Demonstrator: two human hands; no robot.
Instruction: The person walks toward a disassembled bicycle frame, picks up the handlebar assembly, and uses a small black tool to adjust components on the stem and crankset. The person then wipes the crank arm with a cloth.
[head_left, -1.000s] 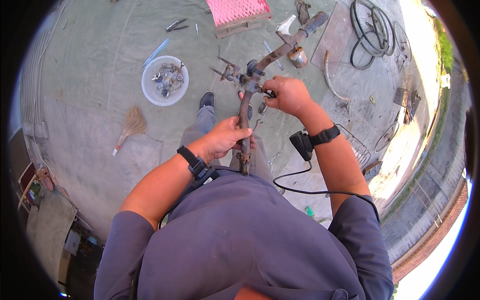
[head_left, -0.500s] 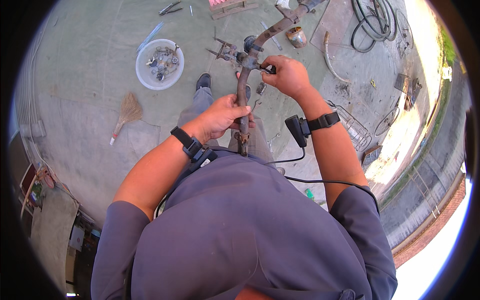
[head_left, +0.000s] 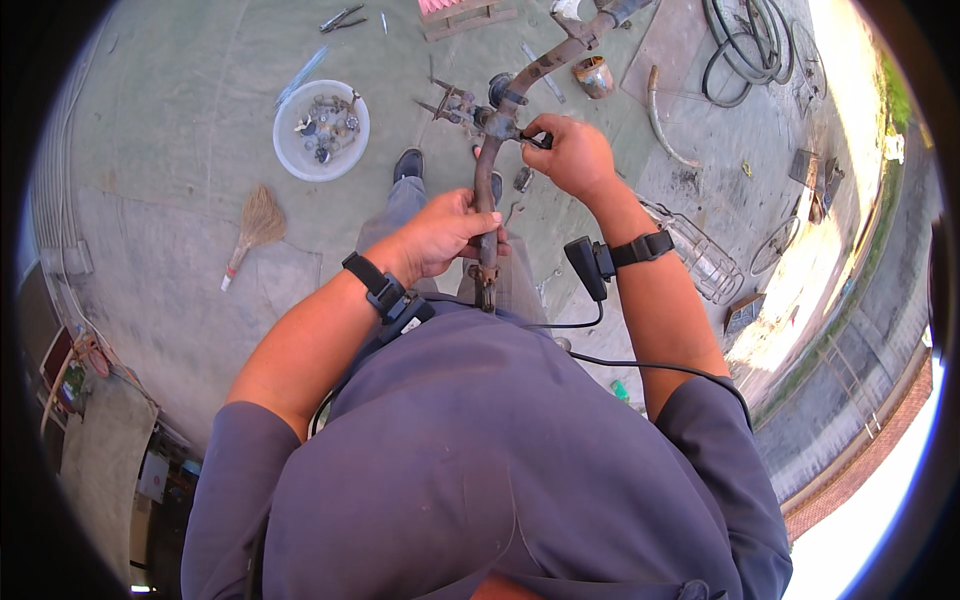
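A rusty, curved metal tube (head_left: 541,68), which looks like part of a bicycle frame, runs from close to my waist up to the far right. Around its near end my left hand (head_left: 452,232) is wrapped, thumb on top. Midway along sits a joint with bolts and prongs (head_left: 455,106) sticking out to the left. On the right side of that joint, my right hand (head_left: 572,153) is closed on a small dark tool (head_left: 541,140), its tip touching the joint. The tool's exact kind is hidden by my fingers.
A white basin (head_left: 282,155) of small metal parts stands on the left, with a straw broom (head_left: 259,222) nearer. Pliers (head_left: 342,19) lie at the far left. A rusty can (head_left: 593,78), a black hose (head_left: 728,88) and a wire rack (head_left: 700,262) are on the right.
Almost nothing differs. My right hand and forearm have shifted very slightly left, the tool still against the joint. My left hand keeps its hold on the tube.
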